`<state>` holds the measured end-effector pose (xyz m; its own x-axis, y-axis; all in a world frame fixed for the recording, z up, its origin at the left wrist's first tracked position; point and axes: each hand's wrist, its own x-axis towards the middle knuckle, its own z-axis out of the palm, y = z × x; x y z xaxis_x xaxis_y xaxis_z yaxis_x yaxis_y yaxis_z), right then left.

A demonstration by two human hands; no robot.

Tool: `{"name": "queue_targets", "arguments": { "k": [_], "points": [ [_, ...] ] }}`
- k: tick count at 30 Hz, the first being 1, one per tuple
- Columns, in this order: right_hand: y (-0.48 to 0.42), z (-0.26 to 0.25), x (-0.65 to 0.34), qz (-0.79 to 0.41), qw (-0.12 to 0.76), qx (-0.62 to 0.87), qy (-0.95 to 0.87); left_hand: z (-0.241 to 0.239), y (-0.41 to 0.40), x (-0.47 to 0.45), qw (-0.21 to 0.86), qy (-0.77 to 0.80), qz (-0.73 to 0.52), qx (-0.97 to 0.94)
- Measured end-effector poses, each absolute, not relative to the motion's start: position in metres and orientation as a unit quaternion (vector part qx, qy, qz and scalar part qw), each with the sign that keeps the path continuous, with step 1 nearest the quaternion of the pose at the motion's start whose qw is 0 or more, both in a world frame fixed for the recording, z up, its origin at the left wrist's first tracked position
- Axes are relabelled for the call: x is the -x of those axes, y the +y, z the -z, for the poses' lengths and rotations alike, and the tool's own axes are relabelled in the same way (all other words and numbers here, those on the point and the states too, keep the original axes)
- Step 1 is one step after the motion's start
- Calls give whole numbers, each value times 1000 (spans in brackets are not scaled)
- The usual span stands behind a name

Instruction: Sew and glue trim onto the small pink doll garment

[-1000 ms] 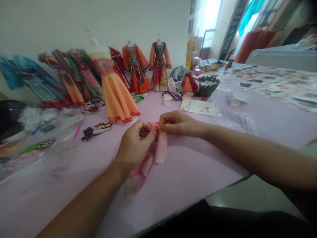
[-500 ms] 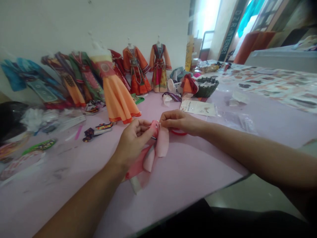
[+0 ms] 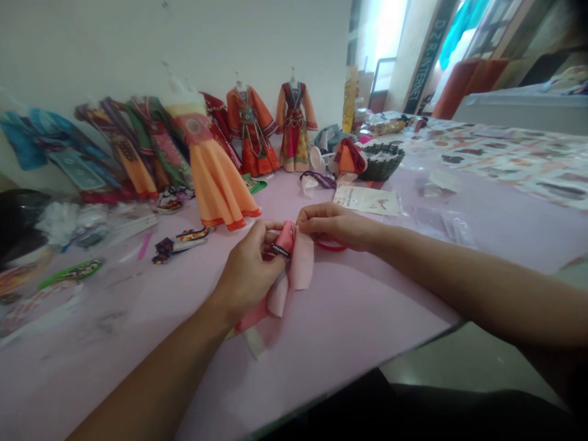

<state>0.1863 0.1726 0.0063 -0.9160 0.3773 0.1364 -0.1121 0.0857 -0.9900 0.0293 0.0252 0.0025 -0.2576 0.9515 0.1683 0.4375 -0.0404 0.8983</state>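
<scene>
A small pink doll garment with a dark patterned trim hangs between my two hands, just above the table. My left hand is closed on its left side, thumb and fingers pinching near the dark trim. At the top edge, the fingertips of my right hand pinch the pink cloth. Its lower end spreads on the table, with a whitish strip sticking out at the bottom. Partly under my right hand lies a red ring-shaped thing, mostly hidden.
Several dressed doll forms stand along the wall, the nearest in an orange dress. Behind my right hand are a printed card and a dark woven basket. Patterned ribbon scraps and plastic bags lie left. The table edge is close.
My left fingers have slid down the garment onto the dark trim, leaving more pink cloth showing above them. My right hand stays pinched at the top edge.
</scene>
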Motion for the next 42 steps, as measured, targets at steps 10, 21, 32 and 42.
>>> {"name": "queue_targets", "arguments": {
  "k": [10, 21, 32, 42],
  "points": [
    [172, -8, -187, -654, 167, 102, -731, 3, 26, -28, 250, 631, -498, -540],
    [168, -7, -187, -622, 150, 95, -763, 0, 29, -26, 238, 620, -542, -515],
    [169, -7, -188, -646, 144, 76, -746, -6, 33, -19, 175, 673, -581, -422],
    [167, -9, -188, -646, 135, 81, -747, -8, 27, -25, 257, 636, -579, -440]
  ]
}}
